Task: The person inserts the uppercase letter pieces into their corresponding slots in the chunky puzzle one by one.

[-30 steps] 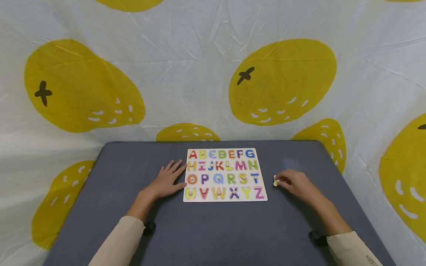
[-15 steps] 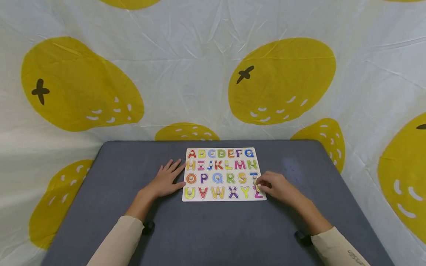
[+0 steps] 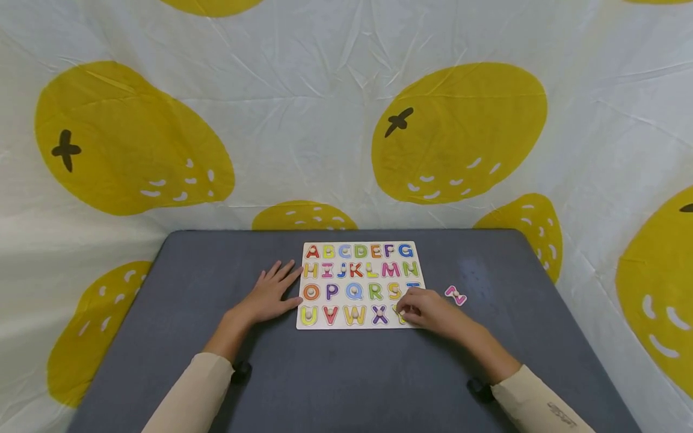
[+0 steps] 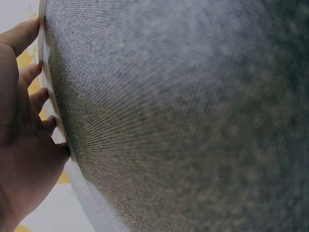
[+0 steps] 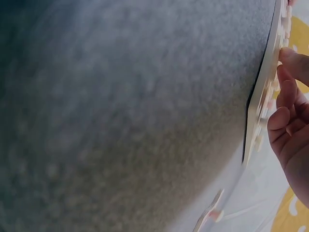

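Note:
A white wooden alphabet puzzle board (image 3: 368,326), with rows of coloured letters and small knobs, lies on the dark table. My left hand (image 3: 269,296) lies flat with fingers spread, its fingertips touching the board's left edge; the left wrist view shows those fingers (image 4: 30,36) along the edge. Over the bottom row, my right hand (image 3: 425,313) pinches a yellow letter Y piece (image 3: 396,310) at the Y place. Fingers hide most of that piece, and the hand covers the Z place. A loose pink letter Z piece (image 3: 456,295) rests on the table right of the board.
The grey table (image 3: 346,385) runs back to a white curtain (image 3: 303,144) printed with large yellow fruit shapes. In the right wrist view the loose Z piece (image 5: 211,212) sits knob-side out, apart from the board.
My right hand has moved left from the table beside the board to the Y place, bringing the yellow piece along. The pink Z piece has come into sight. My left hand stays put.

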A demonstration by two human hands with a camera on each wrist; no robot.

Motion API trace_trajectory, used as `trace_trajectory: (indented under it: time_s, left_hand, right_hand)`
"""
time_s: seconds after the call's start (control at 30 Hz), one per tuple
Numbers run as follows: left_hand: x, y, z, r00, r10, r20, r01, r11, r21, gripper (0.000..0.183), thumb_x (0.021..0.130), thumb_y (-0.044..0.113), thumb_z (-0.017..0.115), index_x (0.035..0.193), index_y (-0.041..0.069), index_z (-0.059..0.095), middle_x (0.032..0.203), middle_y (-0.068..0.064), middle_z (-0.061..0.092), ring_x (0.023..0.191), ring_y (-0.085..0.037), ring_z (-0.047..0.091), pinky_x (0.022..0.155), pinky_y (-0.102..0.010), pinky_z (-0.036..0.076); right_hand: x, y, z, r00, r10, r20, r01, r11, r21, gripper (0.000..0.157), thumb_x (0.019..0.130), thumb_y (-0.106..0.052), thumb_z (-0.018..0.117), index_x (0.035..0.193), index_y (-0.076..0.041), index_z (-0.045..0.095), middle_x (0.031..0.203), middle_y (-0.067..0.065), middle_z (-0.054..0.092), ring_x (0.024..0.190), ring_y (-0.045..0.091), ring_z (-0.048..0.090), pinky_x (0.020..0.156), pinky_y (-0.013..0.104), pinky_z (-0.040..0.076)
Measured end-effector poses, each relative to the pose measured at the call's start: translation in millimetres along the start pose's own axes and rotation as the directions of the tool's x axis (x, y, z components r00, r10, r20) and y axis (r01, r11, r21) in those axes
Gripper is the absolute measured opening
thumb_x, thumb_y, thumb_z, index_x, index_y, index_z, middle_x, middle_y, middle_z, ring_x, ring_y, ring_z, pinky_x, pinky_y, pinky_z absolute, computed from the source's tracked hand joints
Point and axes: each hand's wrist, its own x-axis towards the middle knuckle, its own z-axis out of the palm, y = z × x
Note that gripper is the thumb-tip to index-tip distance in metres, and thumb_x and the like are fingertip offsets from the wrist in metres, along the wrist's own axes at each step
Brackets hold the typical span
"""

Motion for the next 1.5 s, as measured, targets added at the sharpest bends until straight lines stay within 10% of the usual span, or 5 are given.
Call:
trace_trajectory:
  time_s: [0.63,1.5]
  left_hand:
    - [-3.2,0.5,-2.9,1.000,-0.010,-0.006,0.010,1.000,-0.009,0.080,0.100,0.050,0.063,0.164,0.016,0.030,0.171,-0.016,0.023,0.158,-0.048,0.011,0.120,-0.075,0.010]
    - [0.2,1.6,-2.0,1.000,-0.004,0.013,0.004,1.000,-0.012,0.082,0.099,0.054,0.063,0.165,0.019,0.028,0.172,-0.014,0.021,0.159,-0.046,0.009,0.121,-0.073,0.009]
  right_hand:
    - [5.9,-7.3,1.0,0.997,0.057,0.056,-0.057,0.998,-0.016,0.012,0.091,-0.005,0.076,0.100,-0.013,0.076,0.091,-0.003,0.065,0.075,0.003,0.051,0.067,0.020,0.046]
    - [-43.0,50.0,-54.9,0.964,0.184,-0.191,-0.208,0.972,-0.113,0.019,0.086,0.004,0.079,0.100,-0.008,0.076,0.091,-0.001,0.070,0.076,0.005,0.057,0.069,0.030,0.052]
